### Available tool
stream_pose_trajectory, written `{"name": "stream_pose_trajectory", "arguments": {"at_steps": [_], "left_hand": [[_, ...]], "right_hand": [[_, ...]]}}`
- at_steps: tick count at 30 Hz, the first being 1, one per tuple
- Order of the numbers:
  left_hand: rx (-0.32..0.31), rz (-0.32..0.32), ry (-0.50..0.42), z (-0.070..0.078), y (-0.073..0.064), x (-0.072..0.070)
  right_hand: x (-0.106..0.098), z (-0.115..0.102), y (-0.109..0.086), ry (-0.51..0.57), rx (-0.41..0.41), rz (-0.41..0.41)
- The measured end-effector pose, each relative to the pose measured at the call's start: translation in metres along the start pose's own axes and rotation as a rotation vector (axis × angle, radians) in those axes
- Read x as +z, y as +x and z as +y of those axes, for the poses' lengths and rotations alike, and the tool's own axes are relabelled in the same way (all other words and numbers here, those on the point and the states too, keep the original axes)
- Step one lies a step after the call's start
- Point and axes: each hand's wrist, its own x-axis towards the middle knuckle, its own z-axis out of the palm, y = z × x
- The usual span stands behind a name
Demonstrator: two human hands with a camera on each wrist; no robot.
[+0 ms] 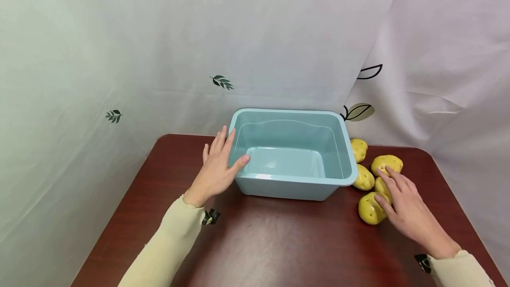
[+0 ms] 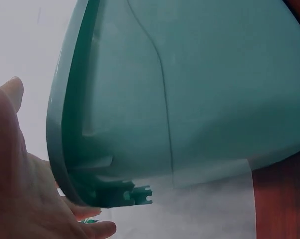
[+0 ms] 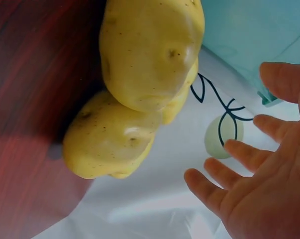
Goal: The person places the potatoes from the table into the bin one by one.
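Observation:
A light blue plastic bin (image 1: 287, 188) stands on the table, with a bare floor inside. My left hand (image 1: 217, 167) is at its left end, fingers extended and thumb spread over the near left corner. In the left wrist view the fingers (image 2: 97, 230) pass behind the bin's rim (image 2: 55, 114); whether they touch it I cannot tell. Several yellow potatoes lie in a cluster right of the bin, among them a near potato (image 1: 370, 209) and a back right potato (image 1: 386, 163). Over the cluster's right side hovers my right hand (image 1: 410, 207), fingers spread, holding nothing; it partly hides one potato.
The dark red-brown table (image 1: 279, 242) extends in front of the bin and to both sides. A pale cloth curtain (image 1: 279, 48) with leaf prints hangs directly behind the table and along its sides. A small dark strap (image 1: 423, 262) sits at my right wrist.

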Motion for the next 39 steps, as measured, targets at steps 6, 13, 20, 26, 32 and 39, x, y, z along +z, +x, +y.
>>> {"name": "stream_pose_trajectory", "arguments": {"at_steps": [6,13,20,26,32,39], "left_hand": [[-0.013,-0.021,-0.005,0.002,0.002,0.006],[-0.025,-0.026,0.022,0.003,0.003,0.009],[-0.042,-0.001,0.076,0.003,0.002,0.013],[-0.044,0.019,0.081,0.004,0.002,0.017],[-0.062,0.013,0.069,0.004,0.002,0.018],[-0.079,0.010,0.052,0.004,0.001,0.019]], "right_hand": [[0.004,0.004,-0.004,-0.022,-0.023,-0.060],[0.011,0.009,-0.006,-0.066,-0.129,-0.049],[0.017,0.012,-0.006,-0.080,-0.207,0.003],[0.021,0.015,-0.008,-0.076,-0.213,-0.023],[0.024,0.014,-0.009,-0.091,-0.192,-0.072],[0.025,0.014,-0.011,-0.114,-0.197,-0.084]]}}
